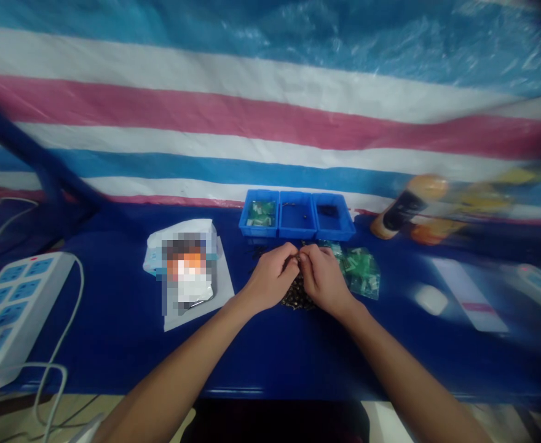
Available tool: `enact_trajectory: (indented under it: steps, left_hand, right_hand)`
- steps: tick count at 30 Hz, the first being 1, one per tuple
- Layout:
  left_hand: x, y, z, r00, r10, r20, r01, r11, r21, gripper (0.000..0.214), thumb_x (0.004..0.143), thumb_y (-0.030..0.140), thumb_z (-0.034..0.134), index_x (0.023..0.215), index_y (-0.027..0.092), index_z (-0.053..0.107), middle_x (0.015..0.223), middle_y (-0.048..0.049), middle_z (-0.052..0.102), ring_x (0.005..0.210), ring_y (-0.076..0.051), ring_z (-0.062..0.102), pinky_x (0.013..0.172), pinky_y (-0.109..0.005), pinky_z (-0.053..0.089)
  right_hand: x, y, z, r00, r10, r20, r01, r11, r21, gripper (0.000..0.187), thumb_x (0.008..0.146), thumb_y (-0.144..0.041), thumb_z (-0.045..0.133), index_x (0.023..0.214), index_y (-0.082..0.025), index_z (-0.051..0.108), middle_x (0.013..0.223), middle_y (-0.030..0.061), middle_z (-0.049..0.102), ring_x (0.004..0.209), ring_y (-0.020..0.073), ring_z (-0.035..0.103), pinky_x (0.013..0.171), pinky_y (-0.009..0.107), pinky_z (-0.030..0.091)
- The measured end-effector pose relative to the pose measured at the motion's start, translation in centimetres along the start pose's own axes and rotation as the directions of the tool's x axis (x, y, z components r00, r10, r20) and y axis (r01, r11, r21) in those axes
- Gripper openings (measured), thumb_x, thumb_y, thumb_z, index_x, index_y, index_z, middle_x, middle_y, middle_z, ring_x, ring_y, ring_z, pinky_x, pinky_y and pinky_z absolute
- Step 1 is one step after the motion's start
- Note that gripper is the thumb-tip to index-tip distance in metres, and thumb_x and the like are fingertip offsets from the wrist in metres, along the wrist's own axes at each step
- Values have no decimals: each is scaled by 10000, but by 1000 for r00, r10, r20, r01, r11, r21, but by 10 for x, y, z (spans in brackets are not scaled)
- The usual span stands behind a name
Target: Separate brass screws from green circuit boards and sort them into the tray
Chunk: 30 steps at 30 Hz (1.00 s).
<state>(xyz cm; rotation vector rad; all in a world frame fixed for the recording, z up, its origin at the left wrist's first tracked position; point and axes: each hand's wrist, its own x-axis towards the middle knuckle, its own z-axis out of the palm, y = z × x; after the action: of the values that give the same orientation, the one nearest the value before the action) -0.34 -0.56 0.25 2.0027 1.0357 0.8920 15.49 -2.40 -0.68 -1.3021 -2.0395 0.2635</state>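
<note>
Forearms (192, 357) cross near edge (280, 392) | tabletop (293, 354) between | hands (273, 277) meet at metallic pile (298, 301)

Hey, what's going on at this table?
A person is working bare-handed at a dark blue table. Their left hand and right hand meet at the fingertips over a heap of small, brass-coloured parts; anything pinched between them is too small to make out. Greenish, see-through plastic packets lie beside the right hand. Beyond, three blue plastic bins stand in a row, the leftmost holding similar packets.
</note>
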Motion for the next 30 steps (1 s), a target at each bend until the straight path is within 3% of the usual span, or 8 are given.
enact_trajectory:
  steps: [8,15,30]
  left_hand:
    - [3,-1,-5,1000,-14,5,14,1000,-7,150,947,191,412,841,193,520,741,29,553,709,-136,539,694,-277,398]
    - [2,-1,-6,1000,10,23,-12,996,85,149,942,183,411,824,196,503,733,25,545,688,-139,523,675,-282,385]
    - [2,-3,-9,1000,18,-8,-16,982,190,125,917,179,449,804,207,496,693,30,527,658,-142,518,652,-280,387]
  right_hand:
    - [1,2,-8,999,-13,51,11,999,47,165,1007,-239,358,978,-213,518,871,36,660,769,190,601,870,390,376]
    - [0,1,-8,995,-11,96,5,998,60,163,1006,-224,343,988,-214,504,850,28,641,764,192,589,854,385,376]
    - [1,-3,-5,997,57,42,-59,997,40,185,1007,-225,339,1007,-217,524,799,26,651,743,198,602,813,369,392]
